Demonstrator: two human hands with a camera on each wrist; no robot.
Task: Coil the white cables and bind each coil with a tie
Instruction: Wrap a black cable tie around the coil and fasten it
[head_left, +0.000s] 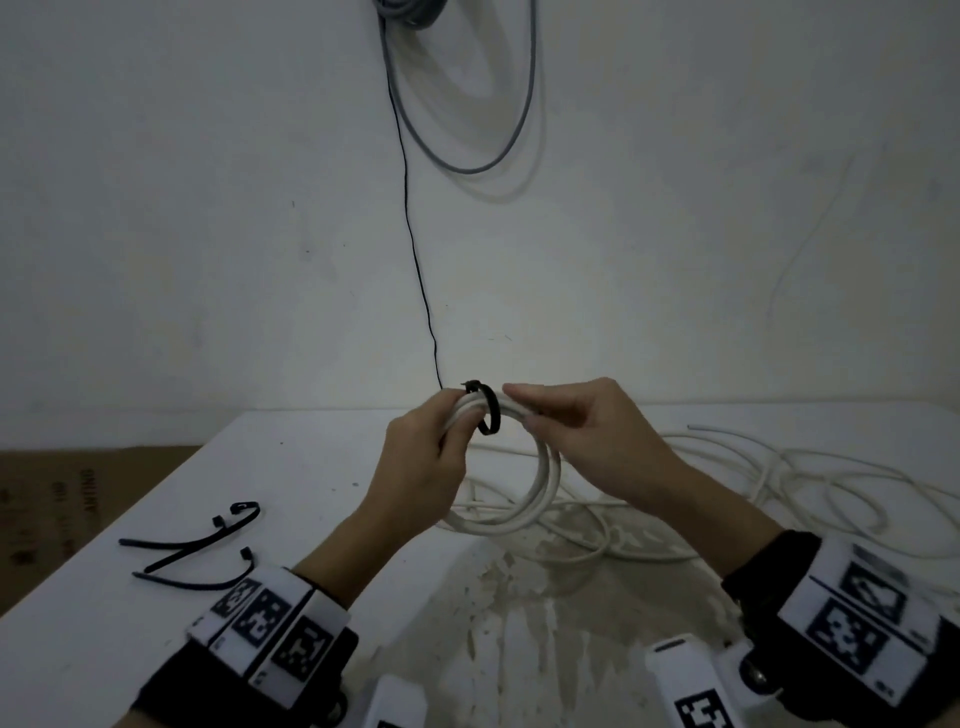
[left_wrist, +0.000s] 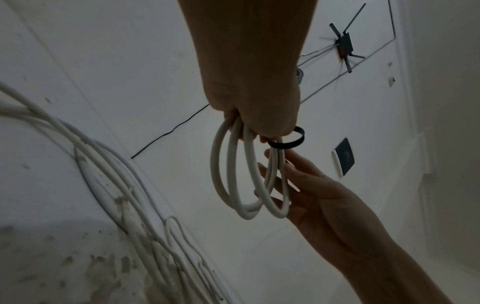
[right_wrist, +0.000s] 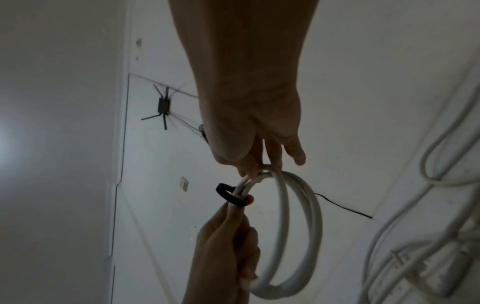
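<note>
While both hands pinch its top, the white coil (head_left: 524, 499) hangs round, a black tie (head_left: 490, 410) looped loosely.

Head view looks down over the table (head_left: 156, 519); both close wrist views look upward, sharing the coil (left_wrist: 249, 174).

Both hands hold a white cable coil (right_wrist: 298, 236)

A black tie (right_wrist: 231, 196) loops its strands between the right hand (right_wrist: 254, 127) and left hand (right_wrist: 223, 253).
</note>
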